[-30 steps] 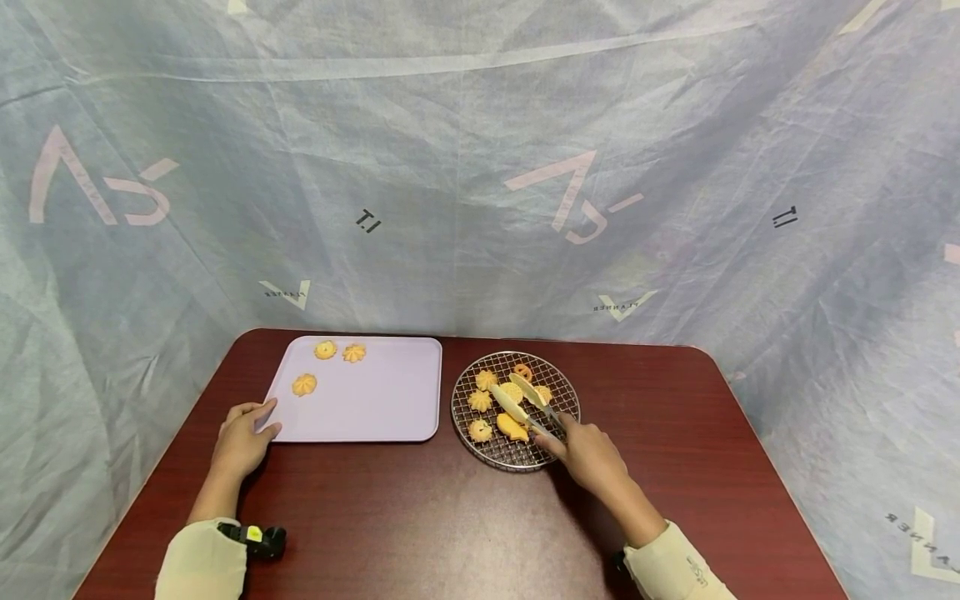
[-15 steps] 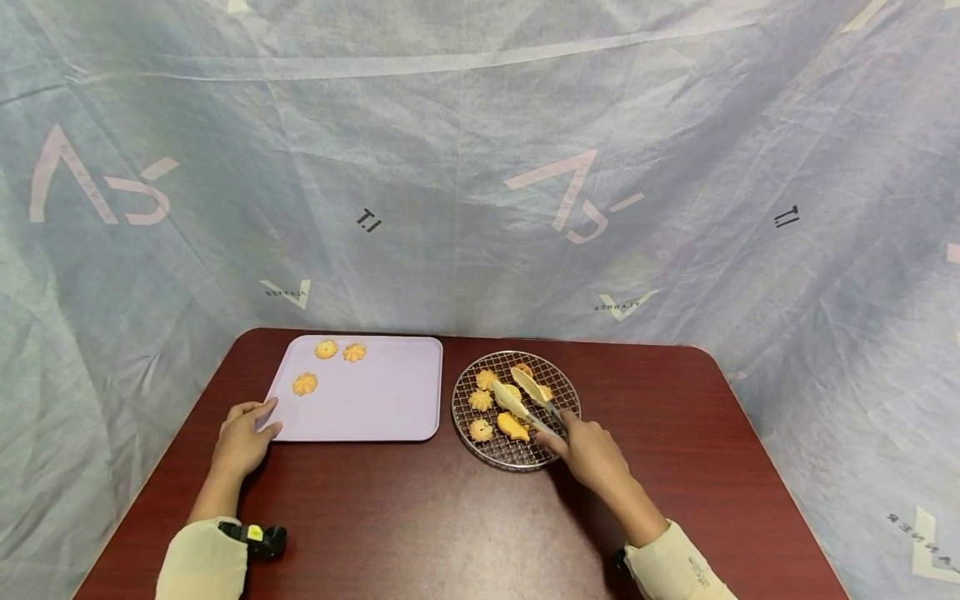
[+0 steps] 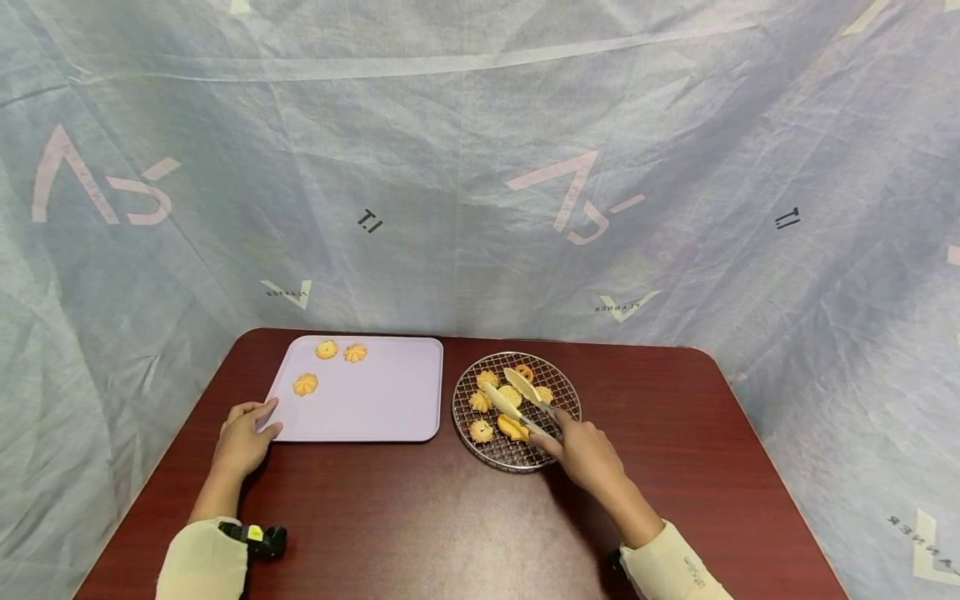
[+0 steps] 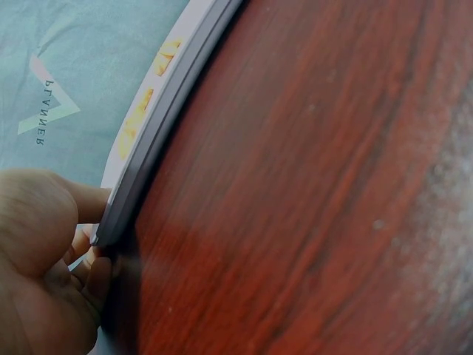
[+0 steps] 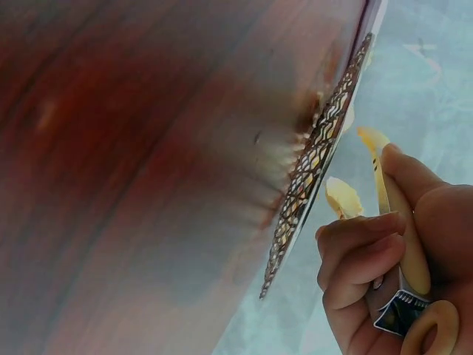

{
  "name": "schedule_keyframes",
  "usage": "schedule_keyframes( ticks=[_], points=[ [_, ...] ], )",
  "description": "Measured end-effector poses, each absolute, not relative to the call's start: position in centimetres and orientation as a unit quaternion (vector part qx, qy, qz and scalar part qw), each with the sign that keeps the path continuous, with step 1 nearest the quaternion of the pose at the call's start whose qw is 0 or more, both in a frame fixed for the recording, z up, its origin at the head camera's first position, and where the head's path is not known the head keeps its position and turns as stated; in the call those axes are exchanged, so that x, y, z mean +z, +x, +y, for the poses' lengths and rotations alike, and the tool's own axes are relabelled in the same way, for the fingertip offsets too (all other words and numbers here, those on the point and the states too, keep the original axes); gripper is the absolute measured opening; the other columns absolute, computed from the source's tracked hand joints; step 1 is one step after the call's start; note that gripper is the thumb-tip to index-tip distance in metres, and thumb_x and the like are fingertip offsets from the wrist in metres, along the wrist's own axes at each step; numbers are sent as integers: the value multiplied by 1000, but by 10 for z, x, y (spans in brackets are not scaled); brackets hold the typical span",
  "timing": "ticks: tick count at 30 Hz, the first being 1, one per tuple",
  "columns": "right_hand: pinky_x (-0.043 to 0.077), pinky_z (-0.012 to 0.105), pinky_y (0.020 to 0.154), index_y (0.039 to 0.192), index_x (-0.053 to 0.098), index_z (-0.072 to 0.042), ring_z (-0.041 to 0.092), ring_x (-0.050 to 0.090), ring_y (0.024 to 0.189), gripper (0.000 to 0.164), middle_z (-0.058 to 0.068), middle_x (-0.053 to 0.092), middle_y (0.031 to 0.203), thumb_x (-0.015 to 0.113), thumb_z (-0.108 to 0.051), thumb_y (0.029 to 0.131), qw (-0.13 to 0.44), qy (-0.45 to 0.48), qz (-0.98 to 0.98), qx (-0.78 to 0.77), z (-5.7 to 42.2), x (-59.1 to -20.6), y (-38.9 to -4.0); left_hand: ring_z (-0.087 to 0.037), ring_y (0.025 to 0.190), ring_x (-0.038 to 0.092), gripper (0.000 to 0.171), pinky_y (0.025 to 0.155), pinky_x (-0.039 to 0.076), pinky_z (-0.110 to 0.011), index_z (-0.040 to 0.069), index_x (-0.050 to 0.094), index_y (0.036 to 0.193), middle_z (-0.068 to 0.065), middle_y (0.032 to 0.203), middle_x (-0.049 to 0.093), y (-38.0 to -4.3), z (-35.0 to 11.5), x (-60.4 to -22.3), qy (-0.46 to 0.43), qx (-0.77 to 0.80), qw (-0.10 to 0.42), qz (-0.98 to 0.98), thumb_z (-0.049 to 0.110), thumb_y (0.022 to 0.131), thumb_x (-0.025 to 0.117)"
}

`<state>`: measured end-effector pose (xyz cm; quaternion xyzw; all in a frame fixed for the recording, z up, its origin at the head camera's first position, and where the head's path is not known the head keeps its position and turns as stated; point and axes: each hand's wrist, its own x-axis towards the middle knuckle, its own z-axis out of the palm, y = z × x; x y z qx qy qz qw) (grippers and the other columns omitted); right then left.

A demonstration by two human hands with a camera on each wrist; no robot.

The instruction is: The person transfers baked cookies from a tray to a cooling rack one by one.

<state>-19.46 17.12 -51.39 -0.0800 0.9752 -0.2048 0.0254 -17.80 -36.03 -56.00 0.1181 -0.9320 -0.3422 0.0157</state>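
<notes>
My left hand (image 3: 242, 440) pinches the near left corner of a pale lilac tray (image 3: 375, 408). In the left wrist view the thumb lies on the rim and curled fingers sit beneath it. Three cookies, one of them a flower-shaped cookie (image 3: 305, 384), lie on the tray's left part. My right hand (image 3: 588, 457) grips a pair of tongs (image 3: 501, 402) with cream tips. The tongs' arms are spread over a round wire rack (image 3: 480, 457), either side of a round cookie (image 3: 511, 395). Whether the tips touch that cookie I cannot tell.
Several other cookies share the rack, among them a pretzel-shaped cookie (image 3: 524, 372) at the back and a fish-like yellow cookie (image 3: 513, 427) near the front. Tray and rack stand side by side on a dark red wooden table (image 3: 420, 517). Grey cloth (image 3: 450, 167) hangs behind.
The tongs have shifted slightly left and toward me over the rack, uncovering more of the pretzel-shaped cookie. The left hand and the tray have stayed in place.
</notes>
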Motion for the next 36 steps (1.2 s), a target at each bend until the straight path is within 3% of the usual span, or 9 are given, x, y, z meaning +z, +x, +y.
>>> schedule_keyframes(
  ticks=[13,21,27,33,36],
  points=[
    [58,55,72,141,58,-3,41,72,82,74,21,71,89,70,-58,92,15,-103,976,-193,153,-510,-198,-59,133,31,54,106,29,-72,-5,42,151,-37,146,32,-178,-360,-559,116,-345,22,-931,8,101,58],
    [59,54,74,144,55,0,40,72,86,79,21,72,91,69,-59,92,12,-119,975,-188,137,-505,-205,-59,134,31,54,107,28,-71,-6,42,151,-37,147,32,-177,-359,-558,117,-347,21,-930,7,102,59],
    [59,49,68,143,54,2,31,68,72,79,12,66,78,73,-56,91,11,-135,973,-186,125,-503,-211,-59,132,33,54,107,29,-70,-6,43,150,-37,145,34,-178,-359,-558,111,-340,23,-934,8,101,60],
    [59,49,71,141,55,2,33,70,75,78,14,69,84,72,-56,91,5,-151,971,-183,113,-500,-216,-60,131,34,54,106,30,-70,-6,43,150,-37,144,34,-178,-360,-557,106,-337,24,-935,8,100,60],
    [58,47,66,141,56,0,32,68,72,77,13,69,82,73,-56,91,3,-156,971,-182,107,-499,-217,-60,131,33,54,106,30,-70,-6,43,151,-37,145,33,-178,-360,-556,107,-337,21,-935,8,101,60]
  ],
)
